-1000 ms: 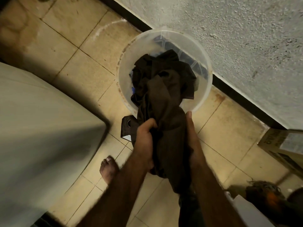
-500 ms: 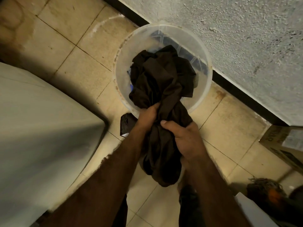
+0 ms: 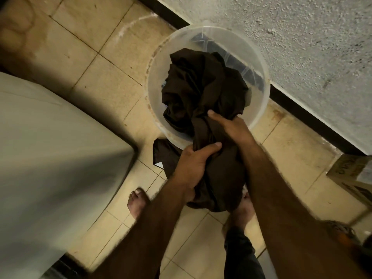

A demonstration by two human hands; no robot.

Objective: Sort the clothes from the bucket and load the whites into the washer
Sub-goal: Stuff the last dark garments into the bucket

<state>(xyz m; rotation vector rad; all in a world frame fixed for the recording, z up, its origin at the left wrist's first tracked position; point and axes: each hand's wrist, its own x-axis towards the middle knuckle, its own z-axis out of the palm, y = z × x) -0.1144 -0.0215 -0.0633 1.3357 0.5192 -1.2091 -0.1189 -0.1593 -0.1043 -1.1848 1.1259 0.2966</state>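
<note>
Step in hand: drawing the dark brown garment (image 3: 201, 87) out of the translucent bucket (image 3: 155, 77). The bucket stands in the upper centre of the frame on the tiled floor (image 3: 96, 81), close against the black skirting (image 3: 302, 121) of the rough wall (image 3: 302, 37). The left hand (image 3: 193, 166) has its grip closed round the bunched lower part of the garment, just below the bucket's near rim. The right hand (image 3: 231, 125) has its grip closed on the twisted neck of cloth at that rim. Most of the garment lies heaped inside the bucket; the held part hangs in front of it, over the floor. The item reads as a dark, so by judgement it belongs with the non-whites, not in the washer. Lift straight up until the trailing cloth clears the rim; a sideways pull would probably tip so light a bucket. Check that nothing pale rides out tangled in the folds, since something bluish (image 3: 229, 55) shows at the far side of the bucket. Another dark item (image 3: 163, 152) lies on the floor, touching the bucket's near left side. Open floor lies in the upper left and to the right of centre. The large pale body (image 3: 50, 148) at the left, probably the washer, presents a rounded corner near the left forearm. A cardboard box (image 3: 350, 174) bounds the right edge.
</note>
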